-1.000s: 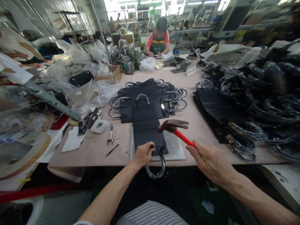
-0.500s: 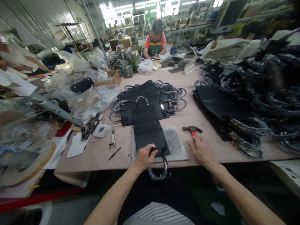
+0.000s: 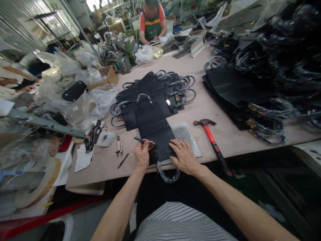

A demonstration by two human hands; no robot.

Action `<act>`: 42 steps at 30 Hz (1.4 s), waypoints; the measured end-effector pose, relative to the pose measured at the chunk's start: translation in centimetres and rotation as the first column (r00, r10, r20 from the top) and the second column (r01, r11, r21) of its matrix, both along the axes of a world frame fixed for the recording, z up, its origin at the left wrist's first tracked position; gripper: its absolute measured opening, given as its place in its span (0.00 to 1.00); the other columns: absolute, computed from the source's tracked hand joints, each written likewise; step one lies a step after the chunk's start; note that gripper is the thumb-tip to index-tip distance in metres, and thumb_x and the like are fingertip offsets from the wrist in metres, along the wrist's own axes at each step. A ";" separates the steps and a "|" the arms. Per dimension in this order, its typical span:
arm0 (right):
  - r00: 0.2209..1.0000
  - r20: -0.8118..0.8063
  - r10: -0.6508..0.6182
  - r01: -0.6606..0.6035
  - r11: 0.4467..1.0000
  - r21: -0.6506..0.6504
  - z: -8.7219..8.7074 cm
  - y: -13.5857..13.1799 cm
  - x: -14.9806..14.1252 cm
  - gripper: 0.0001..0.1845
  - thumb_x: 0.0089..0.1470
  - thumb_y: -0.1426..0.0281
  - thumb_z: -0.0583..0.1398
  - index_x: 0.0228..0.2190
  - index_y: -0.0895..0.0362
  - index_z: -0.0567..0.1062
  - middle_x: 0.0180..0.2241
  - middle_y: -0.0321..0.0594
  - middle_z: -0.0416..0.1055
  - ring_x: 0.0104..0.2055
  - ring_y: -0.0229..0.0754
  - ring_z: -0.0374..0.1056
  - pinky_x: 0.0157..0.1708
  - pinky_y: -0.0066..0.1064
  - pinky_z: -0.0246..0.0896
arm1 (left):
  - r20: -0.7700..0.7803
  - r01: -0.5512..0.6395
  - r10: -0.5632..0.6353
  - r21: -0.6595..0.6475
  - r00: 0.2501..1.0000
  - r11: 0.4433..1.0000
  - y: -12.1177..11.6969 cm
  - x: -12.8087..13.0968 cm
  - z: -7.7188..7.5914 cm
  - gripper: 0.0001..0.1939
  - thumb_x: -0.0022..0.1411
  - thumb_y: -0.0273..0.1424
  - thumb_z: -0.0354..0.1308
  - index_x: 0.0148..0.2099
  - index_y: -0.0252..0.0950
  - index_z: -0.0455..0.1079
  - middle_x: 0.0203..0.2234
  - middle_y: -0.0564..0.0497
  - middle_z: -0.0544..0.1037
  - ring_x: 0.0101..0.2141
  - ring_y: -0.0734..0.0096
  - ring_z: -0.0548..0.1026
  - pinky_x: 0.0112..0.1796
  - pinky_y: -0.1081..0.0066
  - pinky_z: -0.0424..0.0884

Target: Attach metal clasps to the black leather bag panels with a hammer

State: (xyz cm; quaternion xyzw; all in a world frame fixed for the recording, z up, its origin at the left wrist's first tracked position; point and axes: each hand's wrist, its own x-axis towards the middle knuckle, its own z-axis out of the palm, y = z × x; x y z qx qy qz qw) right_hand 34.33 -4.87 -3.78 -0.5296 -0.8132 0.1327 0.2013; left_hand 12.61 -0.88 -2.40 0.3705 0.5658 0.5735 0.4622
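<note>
Rod [image 3: 139, 139], slim and dark: was pinched in the left hand [image 3: 142, 155]. Panel [image 3: 158, 129], black: lay just right of that hand, under the spread right hand [image 3: 185, 157]. Hammer [image 3: 208, 132]: rested on the table [image 3: 238, 147], right of both hands.

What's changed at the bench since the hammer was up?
The right hand let go of the claw hammer, now lying on the table at right, and moved left onto the black panel. The left hand shifted left, its rod-like tool now tilted nearly flat. The panel pile looks unchanged.
</note>
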 end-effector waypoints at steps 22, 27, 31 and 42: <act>0.999 0.052 0.004 -0.010 0.994 0.110 -0.9 -0.2 -0.3 0.26 0.62 0.61 0.55 0.59 0.58 0.67 0.63 0.51 0.64 0.65 0.60 0.56 0.64 0.57 0.46 | -0.900 -0.111 -0.258 -0.314 0.352 0.943 4.5 -12.5 3.2 0.13 0.64 0.37 0.56 0.36 0.33 0.77 0.32 0.40 0.82 0.37 0.56 0.80 0.39 0.66 0.71; 0.999 0.037 0.016 -0.021 0.991 0.133 -1.2 -0.1 -0.3 0.26 0.62 0.61 0.54 0.59 0.58 0.67 0.62 0.52 0.64 0.64 0.61 0.57 0.64 0.58 0.47 | -0.929 -0.125 -0.258 -0.299 0.266 0.946 4.0 -14.0 3.9 0.12 0.65 0.32 0.54 0.42 0.35 0.78 0.39 0.39 0.83 0.43 0.55 0.79 0.45 0.64 0.70; 1.000 0.025 0.009 -0.012 0.991 0.132 -1.1 -0.1 -0.4 0.26 0.63 0.60 0.54 0.59 0.57 0.67 0.62 0.52 0.64 0.64 0.61 0.58 0.63 0.58 0.48 | -0.895 -0.101 -0.385 -0.414 0.225 0.905 0.7 -15.4 3.7 0.09 0.63 0.35 0.58 0.35 0.38 0.77 0.33 0.43 0.82 0.39 0.56 0.79 0.40 0.65 0.70; 0.999 0.032 -0.008 0.005 0.996 0.091 -0.8 -0.1 -0.6 0.27 0.62 0.61 0.56 0.60 0.57 0.66 0.63 0.51 0.63 0.65 0.60 0.56 0.65 0.57 0.44 | -0.752 -0.053 -0.608 -0.638 0.254 0.768 -1.4 -15.9 2.1 0.08 0.52 0.30 0.65 0.25 0.38 0.69 0.23 0.49 0.76 0.32 0.61 0.76 0.35 0.68 0.68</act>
